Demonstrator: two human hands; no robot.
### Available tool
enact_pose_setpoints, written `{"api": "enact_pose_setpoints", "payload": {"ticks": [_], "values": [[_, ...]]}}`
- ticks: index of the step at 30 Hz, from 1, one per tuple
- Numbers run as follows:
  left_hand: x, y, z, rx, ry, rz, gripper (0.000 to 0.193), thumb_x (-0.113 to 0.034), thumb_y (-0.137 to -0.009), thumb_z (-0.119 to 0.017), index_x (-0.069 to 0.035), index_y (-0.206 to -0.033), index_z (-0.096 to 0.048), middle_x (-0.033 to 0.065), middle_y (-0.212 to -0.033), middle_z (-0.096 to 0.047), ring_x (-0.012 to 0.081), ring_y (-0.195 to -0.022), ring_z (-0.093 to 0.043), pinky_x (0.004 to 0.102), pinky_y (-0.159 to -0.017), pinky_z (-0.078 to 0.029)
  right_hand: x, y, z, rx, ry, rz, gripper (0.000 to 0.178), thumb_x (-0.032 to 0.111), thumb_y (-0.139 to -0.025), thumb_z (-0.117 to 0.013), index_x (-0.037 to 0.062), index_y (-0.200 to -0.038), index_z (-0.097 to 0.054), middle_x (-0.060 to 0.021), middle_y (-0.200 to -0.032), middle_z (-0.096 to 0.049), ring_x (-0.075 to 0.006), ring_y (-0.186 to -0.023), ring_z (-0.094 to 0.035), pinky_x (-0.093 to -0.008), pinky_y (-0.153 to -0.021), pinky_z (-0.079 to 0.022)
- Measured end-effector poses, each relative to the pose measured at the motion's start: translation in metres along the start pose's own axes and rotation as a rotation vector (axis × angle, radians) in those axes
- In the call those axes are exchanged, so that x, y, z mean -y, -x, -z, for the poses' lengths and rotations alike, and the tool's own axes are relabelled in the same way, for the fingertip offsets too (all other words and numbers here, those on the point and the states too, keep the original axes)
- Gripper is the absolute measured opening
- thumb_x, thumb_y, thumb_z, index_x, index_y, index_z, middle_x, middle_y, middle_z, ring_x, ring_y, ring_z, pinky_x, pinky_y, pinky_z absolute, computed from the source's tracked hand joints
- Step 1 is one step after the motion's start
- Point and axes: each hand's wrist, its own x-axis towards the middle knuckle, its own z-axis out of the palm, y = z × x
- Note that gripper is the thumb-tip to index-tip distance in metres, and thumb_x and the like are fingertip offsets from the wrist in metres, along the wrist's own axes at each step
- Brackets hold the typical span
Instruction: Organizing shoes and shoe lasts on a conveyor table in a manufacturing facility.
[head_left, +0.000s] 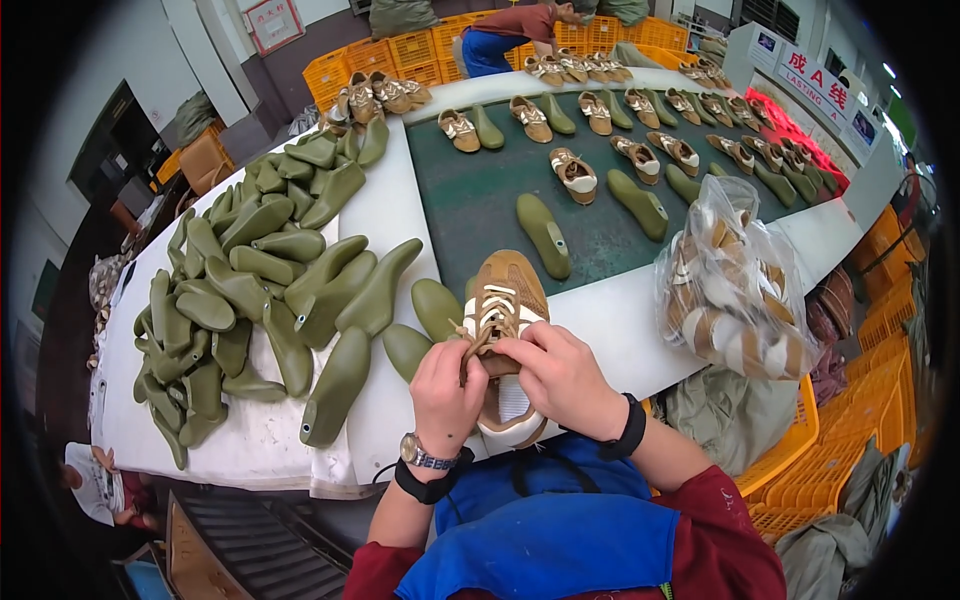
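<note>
The left hand (pixel 447 385) pinches the brown laces (pixel 495 305) of a brown-and-white shoe (pixel 516 275); the right hand's fingers close at the shoe's throat, whether on lace or tongue being unclear. The shoe sits at the near edge of the white table (pixel 625 312), toe away, between piled green lasts (pixel 262 265) on the left and a clear bag of shoes (pixel 735 290) on the right.

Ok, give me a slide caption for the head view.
Left fingers and right fingers at the laces of a tan-and-white sneaker, beside a heap of olive-green shoe lasts.
</note>
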Motion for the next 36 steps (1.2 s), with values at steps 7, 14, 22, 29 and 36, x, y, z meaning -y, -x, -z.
{"api": "enact_pose_setpoints", "payload": {"ticks": [7,14,22,29,36], "values": [[-0.006,0.003,0.008,-0.075,0.024,-0.012,0.018,0.003,-0.072,-0.063,0.001,-0.088,-0.057,0.0139,-0.082,-0.061,0.0299,-0.068,-0.059,0.037,-0.062,-0.049,0.01,-0.003,0.004,0.011,-0.004,-0.004,0.042,-0.004,-0.068,-0.055,0.01,-0.106,-0.063,-0.0099,-0.084,-0.052,-0.0274,-0.078,-0.055,-0.0366,-0.068,-0.048],[0.01,0.004,0.009,-0.2,0.136,0.039,0.026,0.009,-0.07,-0.06,-0.001,-0.092,-0.051,0.014,-0.081,-0.059,0.0297,-0.067,-0.058,0.0368,-0.06,-0.049,0.007,-0.004,0.005,0.181,-0.257,0.008,0.026,-0.01,-0.064,-0.051,0.0073,-0.08,-0.061,-0.0101,-0.08,-0.045,-0.0272,-0.072,-0.05,-0.0342,-0.062,-0.043],[-0.007,0.006,0.015,0.207,0.077,-0.027,0.04,0.005,-0.069,-0.057,-0.011,-0.105,-0.063,0.0126,-0.091,-0.051,0.0305,-0.081,-0.053,0.0378,-0.07,-0.047,0.003,0.002,-0.001,-0.067,-0.36,-0.058,0.022,-0.011,-0.067,-0.05,0.0025,-0.083,-0.056,-0.0087,-0.082,-0.048,-0.02,-0.068,-0.049,-0.0287,-0.06,-0.042],[-0.013,-0.003,0.024,0.372,0.038,-0.172,0.025,0.003,-0.068,-0.06,-0.009,-0.09,-0.063,0.0127,-0.089,-0.05,0.0298,-0.078,-0.053,0.0379,-0.068,-0.046,-0.015,0.009,0.001,-0.191,-0.503,-0.24,0.028,-0.009,-0.071,-0.051,0.0025,-0.096,-0.051,-0.0059,-0.085,-0.054,-0.0136,-0.071,-0.054,-0.0271,-0.061,-0.046],[0.0,-0.002,0.023,0.216,0.204,-0.076,0.025,0.009,-0.072,-0.055,-0.002,-0.094,-0.059,0.015,-0.088,-0.052,0.0318,-0.077,-0.054,0.0379,-0.067,-0.047,-0.03,0.0,0.005,-0.102,-0.468,-0.326,0.028,-0.001,-0.073,-0.061,0.0032,-0.099,-0.054,-0.008,-0.089,-0.054,-0.0157,-0.078,-0.056,-0.0276,-0.064,-0.048]]}}
